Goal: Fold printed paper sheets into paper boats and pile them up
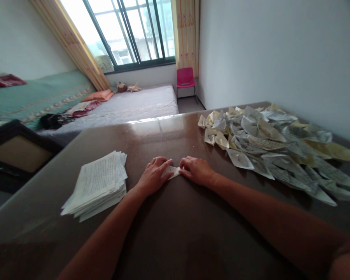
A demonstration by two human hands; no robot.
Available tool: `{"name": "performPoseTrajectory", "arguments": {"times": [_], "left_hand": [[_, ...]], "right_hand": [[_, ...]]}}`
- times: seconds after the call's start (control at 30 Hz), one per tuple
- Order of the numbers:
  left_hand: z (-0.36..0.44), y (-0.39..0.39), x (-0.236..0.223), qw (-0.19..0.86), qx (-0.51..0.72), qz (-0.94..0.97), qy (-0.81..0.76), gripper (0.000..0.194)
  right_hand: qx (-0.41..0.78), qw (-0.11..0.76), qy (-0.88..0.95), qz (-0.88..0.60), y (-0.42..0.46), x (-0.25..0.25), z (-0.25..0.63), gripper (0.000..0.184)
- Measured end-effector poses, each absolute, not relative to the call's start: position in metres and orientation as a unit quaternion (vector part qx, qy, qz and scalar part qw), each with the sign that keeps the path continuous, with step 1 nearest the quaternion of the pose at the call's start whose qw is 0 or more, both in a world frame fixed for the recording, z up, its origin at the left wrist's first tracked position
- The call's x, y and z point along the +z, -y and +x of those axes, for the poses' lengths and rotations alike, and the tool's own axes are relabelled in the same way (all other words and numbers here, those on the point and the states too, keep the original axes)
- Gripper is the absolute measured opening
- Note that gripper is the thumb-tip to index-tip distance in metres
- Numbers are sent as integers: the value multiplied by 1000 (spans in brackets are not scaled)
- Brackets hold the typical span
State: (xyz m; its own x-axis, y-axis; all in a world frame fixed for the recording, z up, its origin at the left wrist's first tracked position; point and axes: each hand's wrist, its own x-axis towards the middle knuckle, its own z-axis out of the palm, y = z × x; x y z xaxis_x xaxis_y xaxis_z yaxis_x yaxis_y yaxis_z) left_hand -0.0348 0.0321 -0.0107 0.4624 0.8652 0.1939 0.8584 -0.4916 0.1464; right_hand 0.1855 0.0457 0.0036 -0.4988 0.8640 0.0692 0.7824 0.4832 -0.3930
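Note:
A small folded piece of printed paper (172, 171) lies on the brown table between my hands, mostly covered by fingers. My left hand (155, 174) presses on its left part, thumb and fingers closed about it. At its right end, my right hand (196, 170) pinches the edge between thumb and curled fingers. Left of my hands rests a stack of printed sheets (97, 182), its edges uneven. Over on the right lies a heap of folded paper boats (259, 136), some cream and some grey with print.
The glossy brown table (163, 233) runs from below me toward a bed (151, 101) under the window. A pink chair (186, 77) stands in the far corner. At the left edge is a dark wooden chair (20, 155). A white wall (274, 54) borders the right side.

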Motion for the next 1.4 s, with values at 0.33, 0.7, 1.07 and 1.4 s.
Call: {"name": "performPoseTrajectory", "arguments": {"times": [0.33,0.7,1.07,1.4], "left_hand": [[-32,-32,-4,56,156,855,-491,39],[-23,-27,-11,175,311,803,-478,28],[-25,-14,-6,99,302,860,-398,24],[-33,-9,4,-62,340,827,-444,30]], "right_hand": [[155,120,852,-485,-43,7,185,23],[203,159,846,-466,-46,4,188,24],[250,174,860,-409,-52,-2,191,22],[304,161,821,-456,-52,4,190,23]]}}
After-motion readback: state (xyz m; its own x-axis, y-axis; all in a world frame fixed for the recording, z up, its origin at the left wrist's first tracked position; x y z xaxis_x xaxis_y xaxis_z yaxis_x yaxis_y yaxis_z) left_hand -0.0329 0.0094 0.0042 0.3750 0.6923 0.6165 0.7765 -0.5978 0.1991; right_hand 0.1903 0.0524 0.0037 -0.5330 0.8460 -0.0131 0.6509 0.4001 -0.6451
